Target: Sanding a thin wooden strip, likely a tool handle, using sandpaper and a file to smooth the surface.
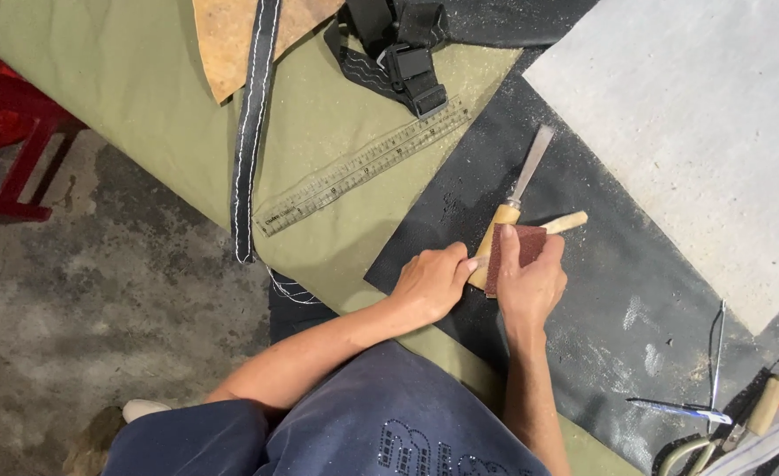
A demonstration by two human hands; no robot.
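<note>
— Left of centre, what grips the pale wooden-handled steel chisel [506,211]?
— Left hand [429,284], fingers curled tight round its handle on the black sheet [619,291].
— And rightward?
— Right hand [530,282] pinches folded reddish-brown sandpaper [513,251] against a wooden stick [570,221].

Floor [99,264] at 9 o'clock is bare grey concrete, stained & patchy, w/ a red stool or low frame [11,141] standing on it at 10 o'clock, partly cut off by the edge. Work surface runs diagonally from 11 to 5 o'clock, covered w/ olive-green cloth [125,79]; over it at 3 o'clock lies a black dusty mat [619,291], and a pale grey sheet [698,115] at 1–2 o'clock. Light is even & soft, no hard shadows; no walls or windows in view.
</note>
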